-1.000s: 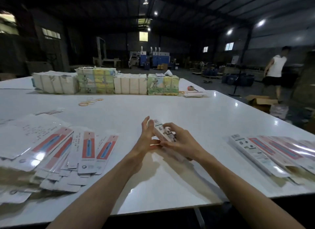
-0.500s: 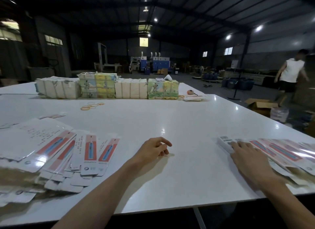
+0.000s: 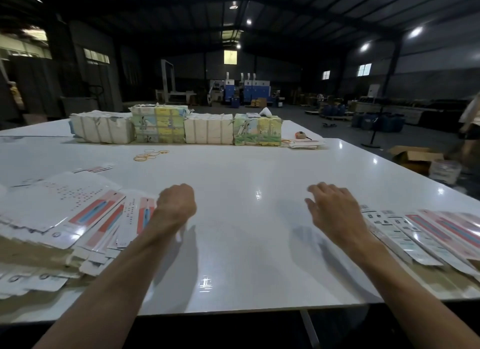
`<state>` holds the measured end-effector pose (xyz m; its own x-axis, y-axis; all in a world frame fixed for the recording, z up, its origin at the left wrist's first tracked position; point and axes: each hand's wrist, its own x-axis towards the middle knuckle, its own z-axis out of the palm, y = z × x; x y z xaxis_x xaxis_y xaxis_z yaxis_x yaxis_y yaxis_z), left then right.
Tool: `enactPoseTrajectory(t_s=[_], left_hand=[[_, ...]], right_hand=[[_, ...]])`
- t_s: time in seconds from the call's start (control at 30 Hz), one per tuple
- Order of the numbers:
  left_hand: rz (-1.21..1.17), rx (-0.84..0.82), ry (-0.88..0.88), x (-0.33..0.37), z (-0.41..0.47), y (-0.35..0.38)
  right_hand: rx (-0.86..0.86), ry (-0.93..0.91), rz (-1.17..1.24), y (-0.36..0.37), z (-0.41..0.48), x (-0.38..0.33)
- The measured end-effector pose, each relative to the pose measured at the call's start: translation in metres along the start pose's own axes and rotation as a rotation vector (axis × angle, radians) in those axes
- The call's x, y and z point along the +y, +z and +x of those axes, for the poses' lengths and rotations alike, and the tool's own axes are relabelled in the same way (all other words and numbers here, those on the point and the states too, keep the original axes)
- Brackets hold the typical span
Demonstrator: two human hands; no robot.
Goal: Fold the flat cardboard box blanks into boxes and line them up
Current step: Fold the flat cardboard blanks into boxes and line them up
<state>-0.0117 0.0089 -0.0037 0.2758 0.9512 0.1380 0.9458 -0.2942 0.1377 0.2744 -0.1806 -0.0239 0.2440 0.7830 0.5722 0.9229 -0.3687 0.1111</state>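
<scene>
Cycle reset: right hand [image 3: 335,211] off the folded row [image 3: 405,231], fingers [image 3: 324,189] spread, empty; left hand [image 3: 176,203] moved to the blank pile [image 3: 65,208] at bench [image 3: 246,244] left, fingers curled, pinch unclear. Next blank pickup likely

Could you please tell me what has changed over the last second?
The folded box both hands held now lies in the row on the right. The right hand let go and came back toward centre; the left hand moved left to the flat blanks. Bundles and rubber bands stayed put.
</scene>
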Motion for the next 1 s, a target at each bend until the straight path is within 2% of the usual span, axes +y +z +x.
enactPoseTrajectory(t_s=[0.13,0.27,0.43,0.53,0.73,0.9,1.0], left_hand=[[0.185,-0.035,-0.267,-0.033,-0.006,-0.009],[0.231,-0.063,-0.343,-0.056,-0.008,-0.007],[0.371,-0.063,-0.256,-0.062,-0.007,-0.015],[0.376,-0.101,-0.218,-0.060,-0.006,-0.019],[0.468,0.052,-0.162,-0.057,-0.020,-0.004],[0.373,0.054,-0.095,-0.052,-0.026,-0.004],[0.371,0.172,-0.053,-0.051,-0.025,-0.010]], right_hand=[[0.092,-0.259,0.118,0.006,0.031,-0.064],[0.085,-0.387,0.173,0.022,0.045,-0.107],[-0.069,-0.336,0.323,0.055,0.028,-0.114],[-0.079,-0.290,0.402,0.058,0.027,-0.102],[-0.132,-0.279,0.472,0.057,0.024,-0.100],[-0.144,-0.309,0.489,0.055,0.023,-0.104],[-0.147,-0.296,0.489,0.055,0.023,-0.102]])
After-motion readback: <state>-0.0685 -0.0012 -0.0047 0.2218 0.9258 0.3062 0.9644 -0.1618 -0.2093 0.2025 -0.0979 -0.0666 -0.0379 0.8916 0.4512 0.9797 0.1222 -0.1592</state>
